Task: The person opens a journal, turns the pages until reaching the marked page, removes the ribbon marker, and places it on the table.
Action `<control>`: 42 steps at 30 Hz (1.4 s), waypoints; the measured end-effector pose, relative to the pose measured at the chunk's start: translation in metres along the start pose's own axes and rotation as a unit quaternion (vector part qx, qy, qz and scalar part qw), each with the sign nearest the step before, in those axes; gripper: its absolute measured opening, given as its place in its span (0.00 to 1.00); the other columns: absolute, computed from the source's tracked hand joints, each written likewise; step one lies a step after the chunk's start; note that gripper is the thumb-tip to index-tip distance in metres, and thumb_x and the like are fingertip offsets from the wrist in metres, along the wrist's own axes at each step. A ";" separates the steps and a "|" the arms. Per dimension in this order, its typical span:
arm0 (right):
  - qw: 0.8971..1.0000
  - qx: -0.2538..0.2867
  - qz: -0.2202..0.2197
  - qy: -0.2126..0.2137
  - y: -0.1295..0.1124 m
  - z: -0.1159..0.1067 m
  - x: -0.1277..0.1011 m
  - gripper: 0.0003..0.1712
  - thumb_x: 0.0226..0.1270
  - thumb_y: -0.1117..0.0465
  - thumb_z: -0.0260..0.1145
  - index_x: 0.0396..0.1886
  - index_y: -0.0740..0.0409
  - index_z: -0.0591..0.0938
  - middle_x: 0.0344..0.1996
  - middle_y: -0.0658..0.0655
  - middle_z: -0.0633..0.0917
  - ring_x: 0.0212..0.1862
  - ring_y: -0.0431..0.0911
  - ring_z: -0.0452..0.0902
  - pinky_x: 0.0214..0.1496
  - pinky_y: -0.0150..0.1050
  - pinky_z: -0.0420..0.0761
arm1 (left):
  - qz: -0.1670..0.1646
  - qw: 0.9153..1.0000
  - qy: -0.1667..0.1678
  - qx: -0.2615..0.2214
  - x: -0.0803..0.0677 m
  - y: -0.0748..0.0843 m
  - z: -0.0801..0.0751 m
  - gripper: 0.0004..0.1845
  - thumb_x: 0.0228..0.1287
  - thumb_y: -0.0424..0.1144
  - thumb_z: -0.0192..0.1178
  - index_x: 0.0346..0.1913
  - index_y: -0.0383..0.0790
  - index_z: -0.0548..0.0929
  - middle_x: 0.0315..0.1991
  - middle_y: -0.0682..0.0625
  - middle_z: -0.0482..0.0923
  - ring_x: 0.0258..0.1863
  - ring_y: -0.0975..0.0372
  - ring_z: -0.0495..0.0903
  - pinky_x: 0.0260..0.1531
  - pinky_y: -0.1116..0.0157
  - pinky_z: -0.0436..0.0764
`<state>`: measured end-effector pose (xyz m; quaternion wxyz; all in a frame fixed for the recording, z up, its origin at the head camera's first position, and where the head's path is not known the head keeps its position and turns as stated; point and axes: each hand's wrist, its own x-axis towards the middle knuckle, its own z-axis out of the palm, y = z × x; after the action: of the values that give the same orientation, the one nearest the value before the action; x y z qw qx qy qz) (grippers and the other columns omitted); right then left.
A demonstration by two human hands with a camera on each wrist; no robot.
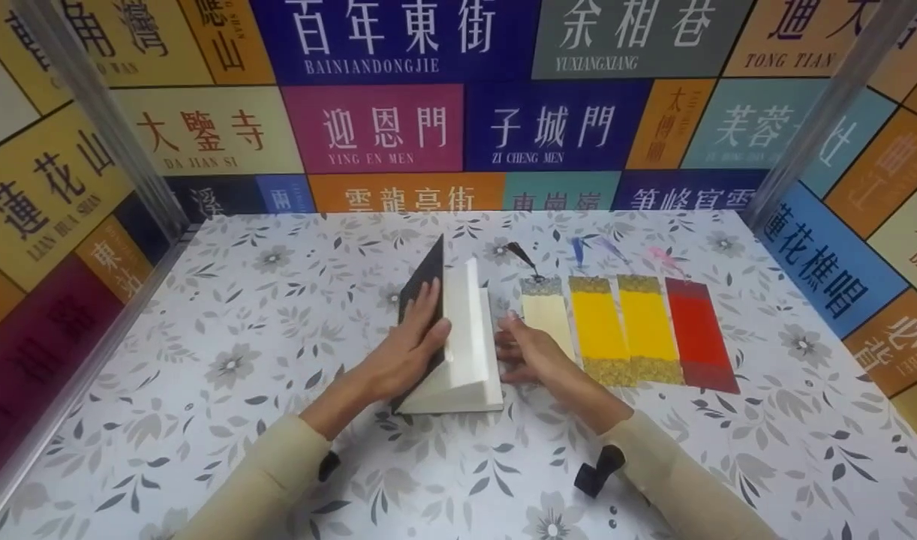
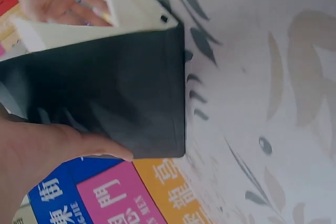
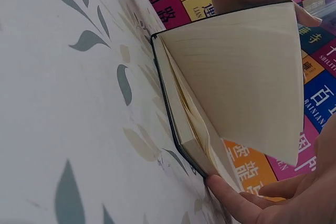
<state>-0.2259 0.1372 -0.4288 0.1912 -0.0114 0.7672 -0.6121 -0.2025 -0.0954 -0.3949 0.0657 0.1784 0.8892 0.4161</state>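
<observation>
Fingers first: our left hand [image 1: 410, 341] has its fingers spread flat on the outside of the black cover [image 1: 421, 281] with the thumb hooked over the cover's edge, so it's gripping the cover and propping it up at a steep angle. Our right hand [image 1: 530, 352] sits on the other side, fingers loosely curled, tips touching the fore-edge of the page block; whether they actually pinch a page we can't tell from here.

So the notebook [image 1: 466, 337] sits between our two hands on the flowery tablecloth [image 1: 203, 337], front cover lifted, cream pages still lying mostly flat. Our guess at the step: we're mid-opening, cover up, pages not parted yet. The next move probably calls for the right fingertips to slip into the page stack and lift a section while the left keeps the cover from flopping shut.

Just past the right fingertips lies a row of four bookmarks, side by side and nearly touching: a cream bookmark [image 1: 547, 319] closest to the fingers, then two yellow bookmarks [image 1: 598, 326], then a red bookmark [image 1: 700, 334] farthest out. They look like thin flat strips with glittery gold ends and tassels at the top.

Texture-wise, the cover looks matte and stiff, the pages smooth and slightly fanned in the right wrist view, and the cloth slick.
</observation>
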 end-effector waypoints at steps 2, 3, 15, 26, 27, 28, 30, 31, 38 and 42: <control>1.000 0.011 0.001 -0.007 0.000 -0.001 0.000 0.38 0.83 0.42 0.35 0.77 0.66 0.59 0.73 0.70 0.68 0.70 0.63 0.72 0.54 0.47 0.87 | -0.011 1.000 -0.012 0.015 0.001 -0.001 0.008 0.39 0.77 0.64 0.33 0.81 0.54 0.36 0.83 0.47 0.29 0.81 0.43 0.32 0.75 0.32 0.35; 1.000 0.013 0.000 -0.010 0.001 -0.002 0.001 0.38 0.83 0.42 0.35 0.77 0.66 0.59 0.73 0.70 0.68 0.70 0.63 0.71 0.54 0.47 0.87 | -0.016 0.999 -0.017 0.024 0.001 -0.002 0.012 0.39 0.77 0.65 0.33 0.81 0.55 0.36 0.83 0.47 0.29 0.81 0.42 0.32 0.75 0.31 0.35; 1.000 0.000 -0.021 -0.006 0.007 0.003 0.003 0.33 0.79 0.50 0.54 0.76 0.62 0.65 0.69 0.68 0.74 0.66 0.61 0.76 0.57 0.48 0.86 | -0.038 0.982 -0.120 0.141 0.004 -0.007 0.035 0.45 0.70 0.74 0.33 0.82 0.53 0.44 0.83 0.43 0.31 0.80 0.38 0.29 0.70 0.25 0.33; 0.982 -0.171 -0.070 0.032 0.012 0.010 0.003 0.35 0.55 0.71 0.75 0.66 0.64 0.77 0.61 0.63 0.80 0.60 0.56 0.82 0.63 0.47 0.82 | -0.032 0.966 -0.141 0.215 0.002 -0.008 0.040 0.39 0.71 0.60 0.54 0.79 0.48 0.58 0.82 0.40 0.42 0.80 0.37 0.37 0.70 0.25 0.38; 0.980 -0.180 -0.073 0.036 0.013 0.011 0.003 0.34 0.55 0.72 0.75 0.64 0.64 0.78 0.60 0.63 0.79 0.59 0.56 0.82 0.63 0.47 0.82 | -0.026 0.965 -0.141 0.218 0.002 -0.008 0.040 0.39 0.71 0.60 0.55 0.78 0.48 0.60 0.82 0.40 0.43 0.80 0.37 0.38 0.70 0.25 0.39; 0.978 -0.189 -0.074 0.039 0.013 0.011 0.002 0.33 0.55 0.71 0.75 0.63 0.65 0.79 0.59 0.63 0.80 0.58 0.56 0.82 0.63 0.47 0.82 | -0.022 0.965 -0.140 0.221 0.001 -0.008 0.038 0.38 0.71 0.59 0.55 0.78 0.48 0.61 0.82 0.40 0.45 0.80 0.37 0.39 0.71 0.26 0.40; 0.974 -0.209 -0.073 0.046 0.012 0.011 0.000 0.32 0.56 0.69 0.75 0.63 0.64 0.80 0.56 0.61 0.80 0.57 0.55 0.82 0.63 0.47 0.81 | -0.012 0.963 -0.141 0.230 0.000 -0.008 0.035 0.36 0.72 0.58 0.56 0.77 0.48 0.64 0.81 0.40 0.48 0.80 0.38 0.42 0.71 0.26 0.44; 0.972 -0.219 -0.074 0.048 0.012 0.011 -0.001 0.32 0.56 0.68 0.76 0.63 0.63 0.80 0.55 0.60 0.80 0.56 0.54 0.82 0.63 0.48 0.81 | -0.007 0.961 -0.142 0.235 -0.001 -0.008 0.033 0.35 0.72 0.57 0.56 0.76 0.48 0.65 0.81 0.41 0.49 0.80 0.38 0.44 0.72 0.27 0.46; 0.961 -0.260 -0.088 0.025 0.009 0.005 -0.004 0.31 0.60 0.63 0.74 0.64 0.60 0.80 0.47 0.58 0.81 0.50 0.49 0.80 0.60 0.46 0.81 | 0.016 0.946 -0.158 0.282 0.003 -0.006 0.015 0.29 0.74 0.52 0.56 0.72 0.45 0.71 0.78 0.39 0.58 0.77 0.42 0.58 0.74 0.38 0.62; 0.954 -0.281 -0.100 -0.012 0.005 -0.002 -0.004 0.28 0.64 0.59 0.72 0.64 0.59 0.80 0.47 0.57 0.81 0.48 0.47 0.80 0.55 0.44 0.82 | 0.014 0.941 -0.150 0.305 0.009 -0.008 0.005 0.29 0.74 0.50 0.57 0.72 0.42 0.71 0.77 0.37 0.61 0.74 0.44 0.66 0.72 0.45 0.68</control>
<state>-0.2223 0.1416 -0.4317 0.1269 -0.1488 0.9008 -0.3878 -0.2120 -0.0931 -0.4035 0.1348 0.2626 0.9507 0.0947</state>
